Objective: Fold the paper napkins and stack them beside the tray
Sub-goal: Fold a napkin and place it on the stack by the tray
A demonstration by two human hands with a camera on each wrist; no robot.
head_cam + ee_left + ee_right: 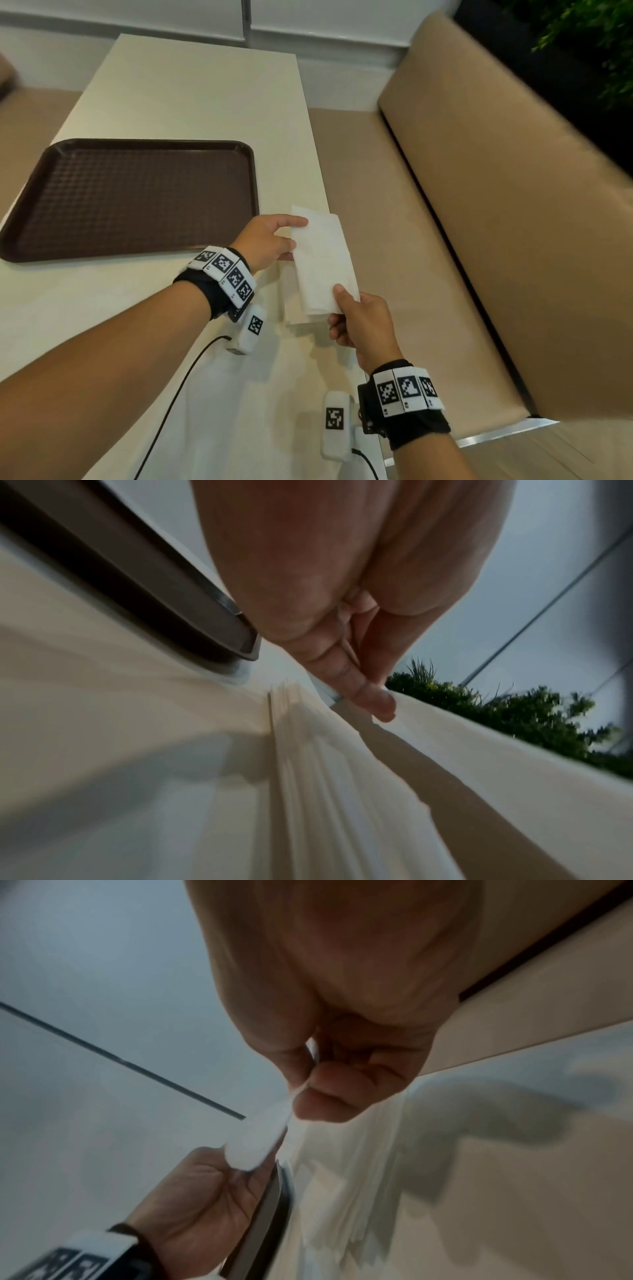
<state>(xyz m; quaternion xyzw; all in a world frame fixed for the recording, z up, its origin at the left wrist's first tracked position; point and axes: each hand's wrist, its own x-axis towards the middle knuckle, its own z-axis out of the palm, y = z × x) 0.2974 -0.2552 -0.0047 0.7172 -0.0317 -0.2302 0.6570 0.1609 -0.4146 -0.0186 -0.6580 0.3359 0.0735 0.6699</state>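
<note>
Pinching napkin (pixel 322 260) btwn both: left hand (pixel 267 241) far end, right hand (pixel 361 323) near end.

napkin (pixel 322 263): soft matt paper | tray (pixel 130 198): brown textured plastic | table (pixel 191 99): smooth cream

Tray (pixel 130 198) on the table (pixel 191 99), toward its left side. Just right of the tray, above the table's right edge: a folded napkin (pixel 322 260), pinched at the far end by the left hand (pixel 267 240) and at the near end by the right hand (pixel 363 325). Beneath the napkin, on the table: a stack of napkins (pixel 291 301), beside the tray's near right corner. Right of the table: a bench seat (pixel 394 257), its backrest (pixel 513 171) farther right.
</note>
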